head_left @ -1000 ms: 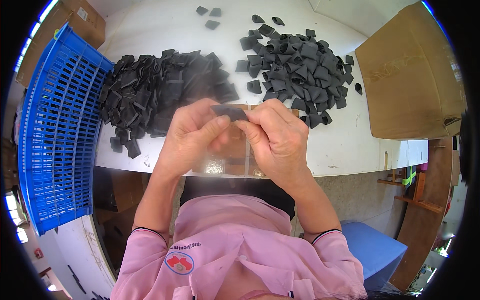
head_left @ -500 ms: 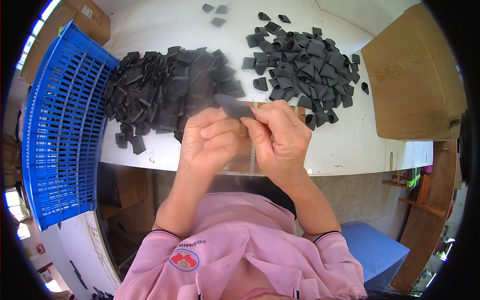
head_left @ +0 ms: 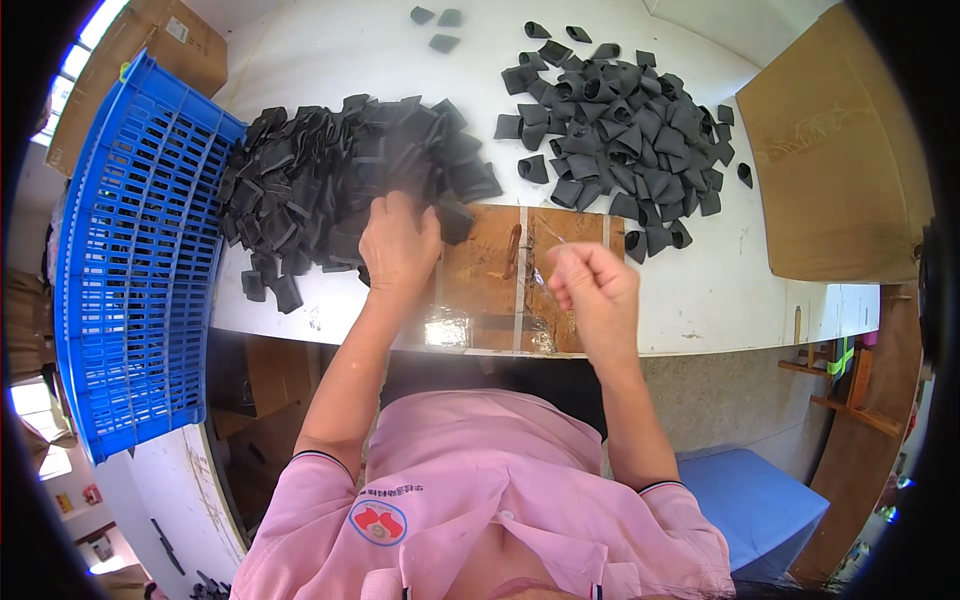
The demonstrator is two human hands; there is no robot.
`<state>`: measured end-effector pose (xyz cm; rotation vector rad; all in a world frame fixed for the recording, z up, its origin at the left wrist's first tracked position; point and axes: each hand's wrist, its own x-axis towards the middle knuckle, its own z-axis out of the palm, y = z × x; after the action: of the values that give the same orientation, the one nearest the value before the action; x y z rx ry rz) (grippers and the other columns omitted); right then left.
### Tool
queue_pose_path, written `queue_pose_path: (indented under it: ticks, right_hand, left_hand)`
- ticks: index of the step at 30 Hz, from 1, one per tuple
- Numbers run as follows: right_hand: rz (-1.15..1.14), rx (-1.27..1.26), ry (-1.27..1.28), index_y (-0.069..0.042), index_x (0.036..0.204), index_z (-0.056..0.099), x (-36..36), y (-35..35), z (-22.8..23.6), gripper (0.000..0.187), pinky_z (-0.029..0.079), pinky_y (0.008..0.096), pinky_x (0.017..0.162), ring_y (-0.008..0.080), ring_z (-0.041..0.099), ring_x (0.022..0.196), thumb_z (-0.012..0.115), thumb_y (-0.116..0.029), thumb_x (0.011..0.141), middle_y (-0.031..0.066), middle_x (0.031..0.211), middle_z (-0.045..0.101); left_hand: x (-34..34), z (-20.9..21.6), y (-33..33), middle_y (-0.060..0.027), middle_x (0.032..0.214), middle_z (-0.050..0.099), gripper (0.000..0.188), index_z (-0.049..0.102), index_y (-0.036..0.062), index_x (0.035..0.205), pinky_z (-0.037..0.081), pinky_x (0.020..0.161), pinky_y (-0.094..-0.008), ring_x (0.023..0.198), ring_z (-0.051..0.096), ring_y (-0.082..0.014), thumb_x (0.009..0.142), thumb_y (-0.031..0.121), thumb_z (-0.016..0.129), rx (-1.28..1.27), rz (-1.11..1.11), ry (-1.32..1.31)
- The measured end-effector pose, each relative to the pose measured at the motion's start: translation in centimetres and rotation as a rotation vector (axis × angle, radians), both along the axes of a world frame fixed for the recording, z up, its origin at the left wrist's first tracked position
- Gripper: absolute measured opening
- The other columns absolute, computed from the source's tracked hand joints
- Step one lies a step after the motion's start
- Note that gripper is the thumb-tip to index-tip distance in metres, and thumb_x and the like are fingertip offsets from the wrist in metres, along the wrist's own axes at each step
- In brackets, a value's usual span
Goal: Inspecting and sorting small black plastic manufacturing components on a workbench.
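My left hand (head_left: 400,242) reaches to the near right edge of a dense pile of flat black fabric pieces (head_left: 290,180). Its fingers are bent and blurred, so whether they grip a piece is unclear. A black piece (head_left: 456,223) lies right beside the thumb. Held pinched above the board's right edge, my right hand (head_left: 600,290) has a thin, shiny metal tool (head_left: 541,281) between its fingers; its exact kind is too fine to make out. To the far right lies a heap of black pieces folded into open tubes (head_left: 640,130).
A brown, taped board (head_left: 480,262) lies at the table's front edge. A blue plastic crate (head_left: 140,260) leans at the left. A large cardboard box (head_left: 840,160) stands at the right. Several small flat scraps (head_left: 444,43) lie at the back.
My hands have parted: the left moved to the flat pile, the right moved right and nearer. The piece between them is gone from there; another tube shows at the right heap's far edge.
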<state>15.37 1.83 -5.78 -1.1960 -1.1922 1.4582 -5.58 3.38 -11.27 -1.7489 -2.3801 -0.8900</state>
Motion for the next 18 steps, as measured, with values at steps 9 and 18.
queue_pose_path:
  ticks: [9,18]
  right_hand:
    - [0.191,0.35,-0.271,0.001,0.08,0.059,-2.5,-2.4,0.3,0.009,0.043,0.028,0.053,0.0171,0.056,0.055,0.058,-0.008,0.079,0.0102,0.065,0.057]
    - [-0.05,0.412,-0.109,0.001,0.081,0.061,-4.0,-3.1,1.5,0.009,0.044,0.0258,0.051,0.0162,0.055,0.057,0.064,-0.004,0.075,0.0081,0.073,0.056]
  left_hand:
    - [-1.2,0.6,-1.3,-0.0037,0.06,0.055,0.004,0.059,-0.0003,0.077,0.04,0.048,-0.0237,0.048,0.048,-0.0101,0.076,0.004,0.059,0.168,-0.082,-0.314]
    - [5.4,6.0,-7.4,0.0,0.071,0.051,0.007,0.05,-0.0007,0.079,0.039,0.052,-0.0173,0.059,0.047,-0.0038,0.08,-0.002,0.057,0.142,-0.462,-0.589]
